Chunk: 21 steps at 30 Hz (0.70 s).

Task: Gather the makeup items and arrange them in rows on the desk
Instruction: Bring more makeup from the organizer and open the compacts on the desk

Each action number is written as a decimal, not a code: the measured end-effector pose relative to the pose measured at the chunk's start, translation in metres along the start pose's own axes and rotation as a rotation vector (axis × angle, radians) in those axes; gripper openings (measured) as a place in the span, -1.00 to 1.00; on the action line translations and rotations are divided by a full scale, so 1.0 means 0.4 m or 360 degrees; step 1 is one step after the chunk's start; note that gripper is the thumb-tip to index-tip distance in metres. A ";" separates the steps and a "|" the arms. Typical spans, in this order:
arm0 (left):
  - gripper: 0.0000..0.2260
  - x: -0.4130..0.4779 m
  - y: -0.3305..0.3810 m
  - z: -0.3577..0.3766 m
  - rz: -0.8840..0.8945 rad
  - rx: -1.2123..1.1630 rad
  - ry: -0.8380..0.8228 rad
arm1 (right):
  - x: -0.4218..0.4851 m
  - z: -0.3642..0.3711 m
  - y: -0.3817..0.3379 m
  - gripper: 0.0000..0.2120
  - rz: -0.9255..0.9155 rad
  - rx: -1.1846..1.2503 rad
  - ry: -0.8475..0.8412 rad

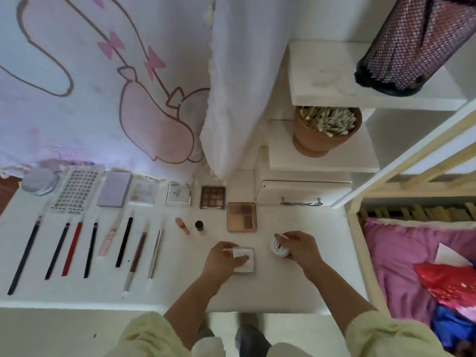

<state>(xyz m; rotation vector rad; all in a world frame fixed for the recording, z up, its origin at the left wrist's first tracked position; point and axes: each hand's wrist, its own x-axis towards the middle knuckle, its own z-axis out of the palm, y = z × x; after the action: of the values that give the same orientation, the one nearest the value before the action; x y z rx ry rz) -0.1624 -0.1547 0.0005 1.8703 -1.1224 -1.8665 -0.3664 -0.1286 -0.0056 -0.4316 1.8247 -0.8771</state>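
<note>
My left hand point(221, 256) grips a square clear compact point(244, 261) that lies on the white desk point(296, 292). To its right, my right hand point(300, 247) holds a small round white jar point(278, 247) resting on the desk. Along the back runs a row of flat items: a round silver tin point(40, 181), a lash sheet point(74, 190), a lilac case point(114, 188), several palettes point(212, 197). In front lies a row of pencils and brushes point(73, 248). A tan palette point(242, 217), a pink tube point(182, 225) and a small dark-capped bottle point(199, 225) sit in the middle.
A white drawer box point(304, 193) with stepped shelves stands at the back right, holding a terracotta pot of cotton swabs point(325, 130) and a mesh-covered cylinder point(412, 45). A curtain point(239, 86) hangs behind. A bed with pink bedding point(401, 253) lies right.
</note>
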 end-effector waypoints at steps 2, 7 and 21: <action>-0.70 0.008 -0.009 0.027 0.0010 0.0019 0.0068 | 0.026 -0.024 0.001 -0.86 -0.0004 0.0018 0.0019; -0.63 0.013 -0.016 0.070 0.0143 0.0209 0.0299 | 0.077 -0.044 -0.023 -0.67 0.0019 0.0152 0.0010; -0.38 -0.007 -0.032 0.090 0.0412 0.1438 0.0612 | 0.119 0.016 -0.055 -0.79 -0.0592 -0.0491 0.0047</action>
<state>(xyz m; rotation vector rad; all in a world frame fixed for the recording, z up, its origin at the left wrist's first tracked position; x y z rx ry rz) -0.1914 -0.1327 -0.0109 2.1916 -2.1262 -0.8217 -0.3825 -0.1763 -0.0213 -0.9818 1.9466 -0.8500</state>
